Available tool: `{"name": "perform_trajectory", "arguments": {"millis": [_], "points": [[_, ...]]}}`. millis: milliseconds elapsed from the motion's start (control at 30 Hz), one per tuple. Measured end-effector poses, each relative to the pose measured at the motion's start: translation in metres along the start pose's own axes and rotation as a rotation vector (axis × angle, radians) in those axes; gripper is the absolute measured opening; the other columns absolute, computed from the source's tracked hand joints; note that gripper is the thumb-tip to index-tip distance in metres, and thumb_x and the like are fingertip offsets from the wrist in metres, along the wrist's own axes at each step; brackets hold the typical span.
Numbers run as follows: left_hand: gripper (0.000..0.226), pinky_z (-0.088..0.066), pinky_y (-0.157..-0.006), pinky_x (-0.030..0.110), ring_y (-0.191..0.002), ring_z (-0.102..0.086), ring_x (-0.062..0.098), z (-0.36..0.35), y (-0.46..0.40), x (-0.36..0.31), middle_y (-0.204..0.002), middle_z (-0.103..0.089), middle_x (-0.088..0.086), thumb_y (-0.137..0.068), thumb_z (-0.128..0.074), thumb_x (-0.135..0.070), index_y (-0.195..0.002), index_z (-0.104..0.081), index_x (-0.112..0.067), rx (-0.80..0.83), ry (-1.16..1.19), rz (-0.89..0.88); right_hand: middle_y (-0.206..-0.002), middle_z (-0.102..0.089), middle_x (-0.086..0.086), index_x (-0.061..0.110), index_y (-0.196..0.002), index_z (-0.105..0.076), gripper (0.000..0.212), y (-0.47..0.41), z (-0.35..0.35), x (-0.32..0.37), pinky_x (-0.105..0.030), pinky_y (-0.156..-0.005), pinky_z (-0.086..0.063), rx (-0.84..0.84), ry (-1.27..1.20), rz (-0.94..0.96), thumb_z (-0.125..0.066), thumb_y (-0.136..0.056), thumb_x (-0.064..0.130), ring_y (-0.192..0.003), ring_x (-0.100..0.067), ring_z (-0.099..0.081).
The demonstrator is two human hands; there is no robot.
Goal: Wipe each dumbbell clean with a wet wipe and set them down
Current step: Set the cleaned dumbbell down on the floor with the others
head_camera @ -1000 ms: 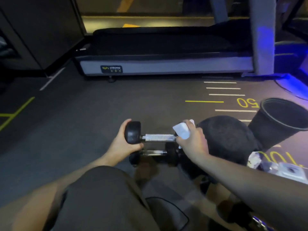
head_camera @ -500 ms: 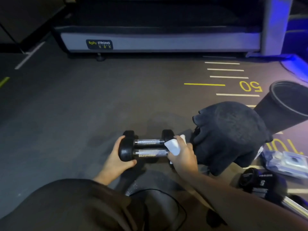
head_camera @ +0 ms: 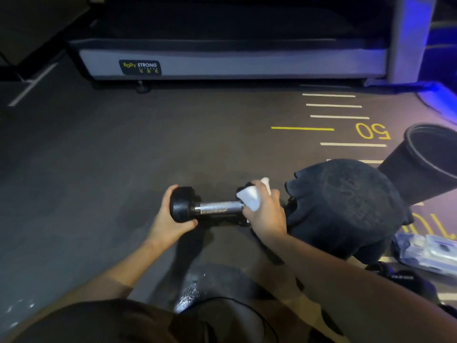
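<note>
White wet wipe pinched in right hand, pressed against right end of dumbbell. Left hand cupped around black left head, fingers curled, holding dumbbell low over grey floor, apparently just above a second one, barely visible. To wipe well: keep left grip firm, wrap wipe fully round right head, twist, then drag along knurled chrome bar. Set down gently beside black cloth, not on it.
</note>
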State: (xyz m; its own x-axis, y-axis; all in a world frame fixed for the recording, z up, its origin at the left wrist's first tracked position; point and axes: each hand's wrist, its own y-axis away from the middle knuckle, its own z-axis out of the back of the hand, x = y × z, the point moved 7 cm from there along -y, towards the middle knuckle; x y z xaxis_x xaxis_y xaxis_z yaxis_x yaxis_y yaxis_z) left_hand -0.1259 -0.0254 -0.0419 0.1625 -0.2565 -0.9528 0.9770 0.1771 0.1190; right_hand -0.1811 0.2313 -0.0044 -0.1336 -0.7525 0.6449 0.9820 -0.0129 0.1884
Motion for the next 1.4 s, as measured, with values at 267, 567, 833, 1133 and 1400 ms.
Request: {"name": "perform_trajectory", "arguments": {"millis": [267, 567, 833, 1133, 1400], "points": [[0.103, -0.043, -0.103, 0.019, -0.117, -0.060, 0.000, -0.001, -0.007, -0.001, -0.125, -0.062, -0.025, -0.052, -0.082, -0.030, -0.144, -0.037, -0.040, 0.020, -0.038, -0.024, -0.122, -0.037, 0.002, 0.045, -0.139, -0.036, 0.066, 0.000, 0.006, -0.012, -0.037, -0.089, -0.047, -0.032, -0.011, -0.021, -0.068, -0.084, 0.028, -0.100, -0.028, -0.054], [0.105, -0.041, -0.094, 0.004, -0.104, -0.059, -0.016, -0.014, 0.011, 0.050, -0.124, -0.062, -0.014, -0.056, -0.082, -0.016, -0.149, -0.035, -0.027, 0.050, -0.022, 0.136, -0.124, -0.043, 0.000, 0.046, -0.133, -0.043, 0.063, 0.006, -0.044, -0.051, -0.038, -0.088, -0.052, 0.048, -0.062, -0.097, -0.069, -0.081, 0.022, -0.102, -0.027, -0.057], [0.111, -0.043, -0.097, 0.023, -0.112, -0.062, 0.010, -0.014, -0.018, 0.088, -0.124, -0.062, -0.004, -0.065, -0.090, -0.010, -0.156, -0.027, -0.025, 0.042, -0.152, 0.253, -0.132, -0.045, 0.003, 0.050, -0.126, -0.042, 0.055, -0.035, -0.080, -0.057, -0.039, -0.093, -0.052, 0.121, -0.033, -0.149, -0.067, -0.081, 0.032, -0.108, -0.023, -0.059], [0.127, -0.036, -0.112, 0.032, -0.133, -0.049, 0.018, -0.004, -0.025, 0.083, -0.147, -0.050, 0.001, -0.061, -0.096, -0.031, -0.160, -0.016, -0.032, 0.125, -0.274, 0.324, -0.135, -0.045, 0.006, 0.045, -0.135, -0.039, 0.061, -0.027, -0.066, -0.051, -0.039, -0.093, -0.050, 0.186, 0.012, -0.056, -0.069, -0.083, 0.036, -0.114, -0.023, -0.055], [0.105, -0.021, -0.114, 0.020, -0.146, -0.029, 0.010, 0.009, -0.025, -0.002, -0.162, -0.027, 0.000, -0.076, -0.088, -0.030, -0.158, -0.023, -0.036, 0.151, -0.452, 0.065, -0.131, -0.039, 0.008, 0.048, -0.134, -0.038, 0.059, -0.008, 0.004, -0.007, -0.035, -0.088, -0.044, 0.096, 0.055, 0.074, -0.066, -0.083, 0.036, -0.108, -0.028, -0.055]]}}
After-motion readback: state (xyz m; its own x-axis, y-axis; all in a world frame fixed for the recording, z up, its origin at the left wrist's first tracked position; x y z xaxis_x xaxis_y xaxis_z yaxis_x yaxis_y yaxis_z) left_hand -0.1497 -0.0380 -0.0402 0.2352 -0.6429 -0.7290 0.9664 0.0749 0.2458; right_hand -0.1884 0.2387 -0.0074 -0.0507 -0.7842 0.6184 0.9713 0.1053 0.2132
